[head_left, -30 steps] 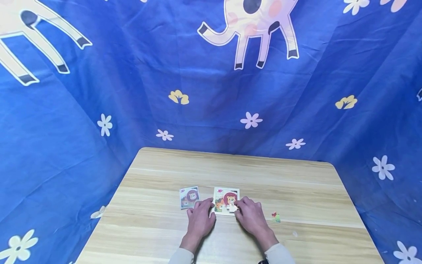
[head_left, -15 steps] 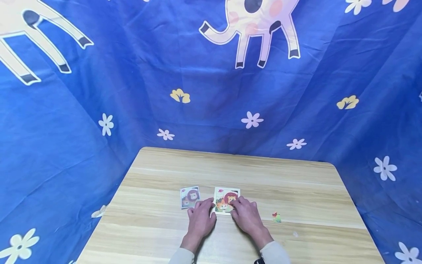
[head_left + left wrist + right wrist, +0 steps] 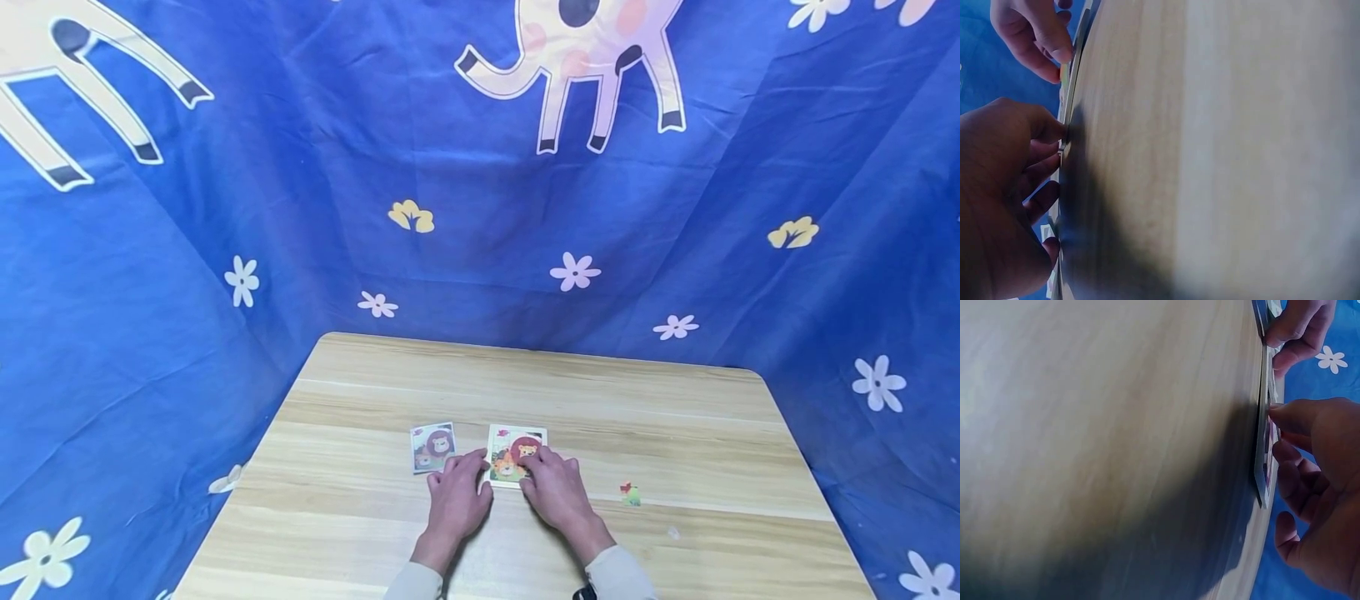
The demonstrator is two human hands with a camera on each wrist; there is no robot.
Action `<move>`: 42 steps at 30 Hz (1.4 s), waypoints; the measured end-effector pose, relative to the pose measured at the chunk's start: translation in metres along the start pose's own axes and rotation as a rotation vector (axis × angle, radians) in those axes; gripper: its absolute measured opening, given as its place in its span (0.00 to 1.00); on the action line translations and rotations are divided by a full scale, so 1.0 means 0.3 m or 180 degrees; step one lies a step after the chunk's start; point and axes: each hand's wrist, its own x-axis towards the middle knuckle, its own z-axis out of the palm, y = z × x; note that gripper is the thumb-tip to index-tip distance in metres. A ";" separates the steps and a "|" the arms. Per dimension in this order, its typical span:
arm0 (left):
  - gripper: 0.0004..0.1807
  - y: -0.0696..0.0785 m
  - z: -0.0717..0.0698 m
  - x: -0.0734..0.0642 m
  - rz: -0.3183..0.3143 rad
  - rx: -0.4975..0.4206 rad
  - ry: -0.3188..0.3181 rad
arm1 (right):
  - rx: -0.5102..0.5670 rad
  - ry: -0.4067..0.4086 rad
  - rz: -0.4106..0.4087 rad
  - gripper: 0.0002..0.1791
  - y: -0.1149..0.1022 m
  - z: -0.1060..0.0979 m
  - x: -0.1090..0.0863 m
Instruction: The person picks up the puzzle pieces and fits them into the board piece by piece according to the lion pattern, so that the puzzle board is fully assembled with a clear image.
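Observation:
A small jigsaw puzzle board with a pale frame and a lion picture lies flat on the table. My left hand holds its left edge, thumb near the lower corner; the left wrist view shows that hand's fingers bent against the rim. Over the lower right of the picture, my right hand presses a puzzle piece down with thumb and fingertips, which mostly hide it. From the right wrist view, the thumb and index finger of this hand meet the board's upper face.
Left of the board lies a card with a matching, paler lion picture. A loose red and green puzzle piece sits to the right, with a small translucent bit beyond it. A blue patterned curtain surrounds the wooden table.
My right hand has moved slightly left and brought the puzzle piece, earlier askew over the lower right, down into the picture. My left hand has stayed at the board's edge.

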 end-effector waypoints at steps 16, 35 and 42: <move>0.12 0.002 -0.008 0.012 0.0014 -0.0013 0.0008 | -0.0077 0.0003 0.0119 0.17 -0.007 0.006 0.016; 0.12 -0.003 -0.017 0.022 0.0016 -0.0006 -0.0029 | 0.0077 0.0011 0.0081 0.12 -0.014 0.009 0.010; 0.13 -0.003 -0.016 0.021 0.0032 0.0000 -0.0018 | 0.0097 -0.0159 0.0026 0.13 -0.012 -0.006 -0.001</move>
